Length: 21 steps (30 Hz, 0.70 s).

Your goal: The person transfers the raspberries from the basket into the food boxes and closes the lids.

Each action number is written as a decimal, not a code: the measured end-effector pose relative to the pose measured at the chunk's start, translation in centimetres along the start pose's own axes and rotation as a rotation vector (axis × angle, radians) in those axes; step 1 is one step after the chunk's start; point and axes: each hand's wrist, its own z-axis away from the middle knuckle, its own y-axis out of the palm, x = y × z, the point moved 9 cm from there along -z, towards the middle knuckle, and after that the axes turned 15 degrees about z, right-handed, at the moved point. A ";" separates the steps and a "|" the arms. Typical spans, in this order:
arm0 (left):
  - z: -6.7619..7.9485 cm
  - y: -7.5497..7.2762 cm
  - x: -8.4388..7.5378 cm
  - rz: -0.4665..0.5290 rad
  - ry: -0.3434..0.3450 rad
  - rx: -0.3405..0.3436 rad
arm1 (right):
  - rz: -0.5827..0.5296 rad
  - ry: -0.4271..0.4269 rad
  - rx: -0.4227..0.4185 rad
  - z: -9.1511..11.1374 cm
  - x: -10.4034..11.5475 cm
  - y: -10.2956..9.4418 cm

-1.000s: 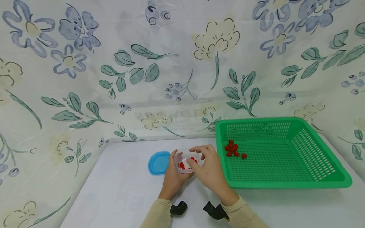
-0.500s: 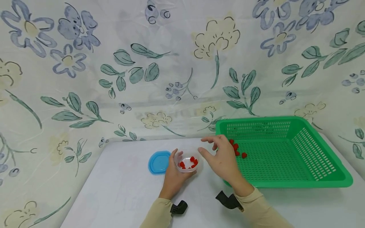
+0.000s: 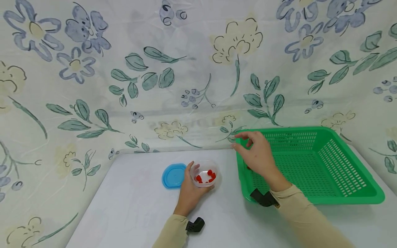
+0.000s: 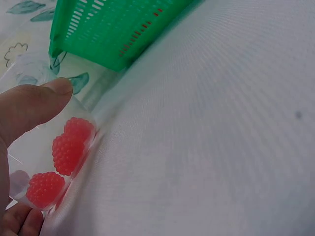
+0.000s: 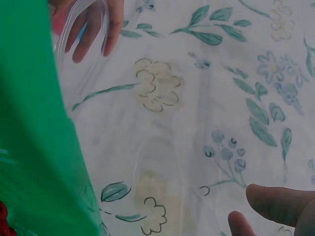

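Note:
My left hand grips a small clear plastic container by its side, thumb and fingers curled round it. Several red raspberries lie at the bottom, showing through the wall in the left wrist view. Over the left end of the green basket is my right hand, its thumb and fingers spread apart with nothing between them. It hides most of the raspberries in the basket; a few red ones show at the lower left corner of the right wrist view.
A blue lid lies on the white table, left of the container. The basket stands on the right side, its perforated walls rising round it. Behind the table hangs a floral cloth.
My right hand has moved right and away from above the container to the basket's left side, uncovering the raspberries in the container. The left hand and container stay in place.

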 end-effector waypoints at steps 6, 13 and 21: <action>-0.1 0.0 0.0 -0.007 0.005 -0.004 | 0.030 -0.015 0.009 -1.2 -1.5 -0.8; -0.1 0.0 -0.3 -0.005 0.017 -0.003 | 0.039 0.030 0.069 -2.6 -3.9 -0.6; -0.1 0.0 0.0 -0.002 -0.005 0.000 | 0.078 0.074 0.170 -3.6 -6.3 0.5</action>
